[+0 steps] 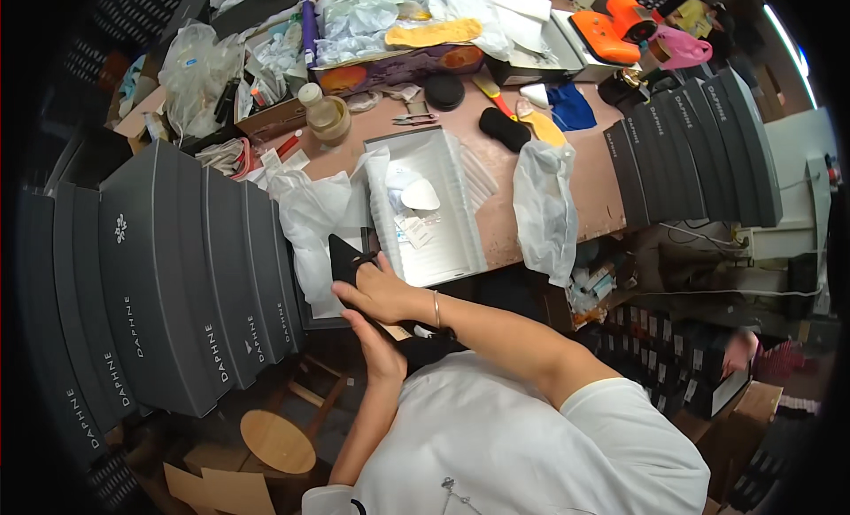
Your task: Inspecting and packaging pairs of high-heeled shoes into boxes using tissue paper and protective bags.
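A black pointed shoe (347, 260) is held close to my body, its toe aimed up and left toward the tabletop. My right hand (386, 290) wraps over it from the right, a bangle on the wrist. Against its lower side presses my left hand (379, 348), with a pale patch of the shoe showing by the palms. The heel end is hidden by my hands and arm. Just beyond lies an open shoebox (474, 245) lined with white paper, holding a white oval pad (420, 195) and small tags (416, 232). White tissue paper (316, 218) spills beside it.
Stacked dark grey shoeboxes stand left (168, 276) and right (708, 156). Another tissue sheet (544, 205) hangs over the table edge. Farther back are a glue jar (328, 118), a black brush (505, 130), and an orange tool (602, 37). A wooden stool (278, 441) stands below left.
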